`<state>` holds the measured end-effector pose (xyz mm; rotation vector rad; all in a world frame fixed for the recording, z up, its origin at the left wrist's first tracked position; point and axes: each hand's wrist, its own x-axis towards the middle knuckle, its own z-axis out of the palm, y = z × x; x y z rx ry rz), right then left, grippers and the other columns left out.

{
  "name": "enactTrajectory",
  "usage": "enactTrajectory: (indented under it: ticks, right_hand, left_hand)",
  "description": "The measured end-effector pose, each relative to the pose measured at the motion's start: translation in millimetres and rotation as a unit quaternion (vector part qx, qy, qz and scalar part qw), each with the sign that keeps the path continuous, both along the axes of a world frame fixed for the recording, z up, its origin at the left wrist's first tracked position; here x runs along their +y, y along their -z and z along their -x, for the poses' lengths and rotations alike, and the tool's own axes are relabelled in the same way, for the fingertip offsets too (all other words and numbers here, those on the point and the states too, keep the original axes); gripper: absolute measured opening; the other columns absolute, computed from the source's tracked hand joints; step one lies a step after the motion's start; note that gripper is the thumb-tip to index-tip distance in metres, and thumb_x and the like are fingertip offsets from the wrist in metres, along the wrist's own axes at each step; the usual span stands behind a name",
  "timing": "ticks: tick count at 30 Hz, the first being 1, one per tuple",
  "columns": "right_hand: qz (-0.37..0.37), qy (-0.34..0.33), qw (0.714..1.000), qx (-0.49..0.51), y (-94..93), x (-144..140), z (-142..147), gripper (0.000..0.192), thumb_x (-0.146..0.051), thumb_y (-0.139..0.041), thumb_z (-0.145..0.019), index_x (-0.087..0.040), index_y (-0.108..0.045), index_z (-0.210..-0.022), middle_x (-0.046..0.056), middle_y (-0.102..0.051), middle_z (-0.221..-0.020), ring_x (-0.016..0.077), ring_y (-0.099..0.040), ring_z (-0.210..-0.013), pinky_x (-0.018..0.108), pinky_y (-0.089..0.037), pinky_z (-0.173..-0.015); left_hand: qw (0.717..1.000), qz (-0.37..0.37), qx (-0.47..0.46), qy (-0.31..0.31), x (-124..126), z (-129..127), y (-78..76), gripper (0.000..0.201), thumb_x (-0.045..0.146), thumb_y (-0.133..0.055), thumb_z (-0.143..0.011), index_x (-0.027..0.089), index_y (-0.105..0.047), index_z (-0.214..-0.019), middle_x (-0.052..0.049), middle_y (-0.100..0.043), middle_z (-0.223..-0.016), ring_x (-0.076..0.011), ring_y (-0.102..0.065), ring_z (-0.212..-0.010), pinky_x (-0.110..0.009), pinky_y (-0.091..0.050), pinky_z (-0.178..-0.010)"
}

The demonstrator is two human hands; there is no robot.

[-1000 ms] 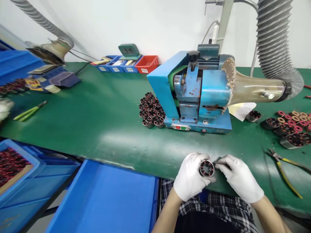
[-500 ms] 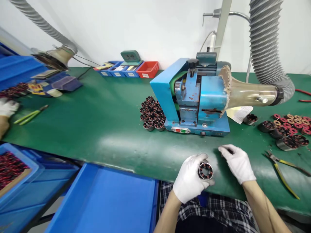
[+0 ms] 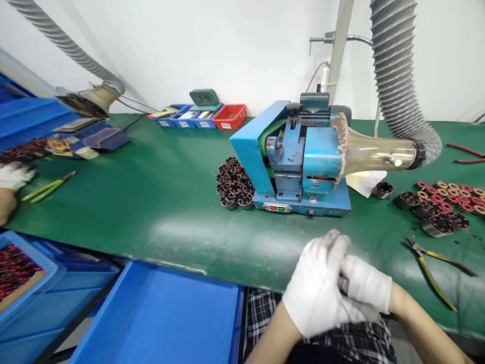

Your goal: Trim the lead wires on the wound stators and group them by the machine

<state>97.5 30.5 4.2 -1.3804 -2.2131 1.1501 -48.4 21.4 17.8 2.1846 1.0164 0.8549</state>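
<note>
My left hand [image 3: 316,285], in a white glove, is closed around a motor stator [image 3: 343,284], a metal ring with dark windings inside. Only a dark sliver of the stator shows between the two gloves. From the right, my right hand [image 3: 366,283], gloved as well, presses against the left one. Its fingertips are hidden and blurred, so I cannot tell whether they grip the stator. Both hands are above the front edge of the green table [image 3: 182,227], over my lap.
Behind my hands stands a blue belt machine [image 3: 288,162] with a suction hose [image 3: 394,71]. Stators [image 3: 235,184] cluster at its left, more stators [image 3: 437,225] at the right. Nippers [image 3: 432,265] lie front right. A blue bin [image 3: 162,313] sits below; a co-worker's gloved hand [image 3: 15,177] is far left.
My hands have come together; the right moved left to the stator, and the left turned, so the stator's open face is now covered. The view has shifted slightly.
</note>
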Motion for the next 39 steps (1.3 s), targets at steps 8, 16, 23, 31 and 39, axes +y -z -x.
enactTrajectory:
  ticks: [8, 16, 23, 31, 39]
  right_hand:
    - [0.033, 0.06, 0.997, -0.031, 6.9, -11.8, 2.6, 0.023, -0.021, -0.038, -0.088, -0.019, -0.06, -0.098, 0.006, -0.072, -0.085, 0.0214, -0.067, -0.076, 0.033, -0.049, -0.07]
    - [0.242, 0.223, 0.93, 0.165, 3.2, -12.3, 7.7, 0.026, -0.039, -0.047, -0.082, -0.022, -0.049, -0.062, -0.004, -0.054, -0.048, 0.0122, -0.048, -0.039, 0.024, -0.039, -0.04]
    - [0.292, 0.295, 0.879, 0.234, 1.6, -2.7, -5.1, 0.028, -0.044, -0.056, -0.075, -0.019, -0.051, -0.062, -0.006, -0.051, -0.042, 0.0092, -0.043, -0.032, 0.021, -0.029, -0.034]
    - [0.061, 0.217, 0.968, 0.11, 4.0, -13.4, -7.7, 0.01, -0.024, -0.057, -0.076, -0.022, -0.066, -0.082, 0.001, -0.072, -0.079, 0.0172, -0.067, -0.072, 0.028, -0.052, -0.069]
    - [-0.136, 0.202, 0.968, -0.061, 15.5, -13.5, -32.3, 0.018, -0.021, -0.046, -0.088, -0.021, -0.063, -0.086, 0.005, -0.071, -0.084, 0.0206, -0.066, -0.076, 0.035, -0.052, -0.073]
  left_hand:
    - [0.991, 0.115, 0.068, 0.015, 9.1, 29.2, 19.5, 0.05, 0.011, -0.053, -0.079, 0.02, -0.038, -0.125, -0.01, -0.051, -0.125, -0.0221, -0.053, -0.111, -0.037, -0.046, -0.094]
    - [0.994, 0.05, 0.088, -0.045, -2.0, 17.7, 31.1, 0.017, 0.015, -0.043, -0.082, 0.019, -0.051, -0.096, -0.009, -0.057, -0.104, -0.0235, -0.054, -0.096, -0.042, -0.046, -0.085]
    - [0.991, 0.015, 0.121, -0.056, -5.2, 12.8, 37.1, 0.015, 0.014, -0.041, -0.08, 0.019, -0.052, -0.09, -0.007, -0.058, -0.097, -0.0232, -0.052, -0.087, -0.042, -0.044, -0.078]
    - [0.991, 0.016, 0.121, -0.061, -4.9, 11.4, 35.9, 0.014, 0.013, -0.04, -0.081, 0.02, -0.052, -0.084, -0.006, -0.059, -0.092, -0.0221, -0.052, -0.085, -0.04, -0.043, -0.077]
    - [0.991, 0.004, 0.122, -0.063, -6.5, 11.7, 37.2, 0.015, 0.015, -0.038, -0.084, 0.02, -0.052, -0.082, -0.006, -0.059, -0.089, -0.0217, -0.051, -0.082, -0.039, -0.043, -0.074]
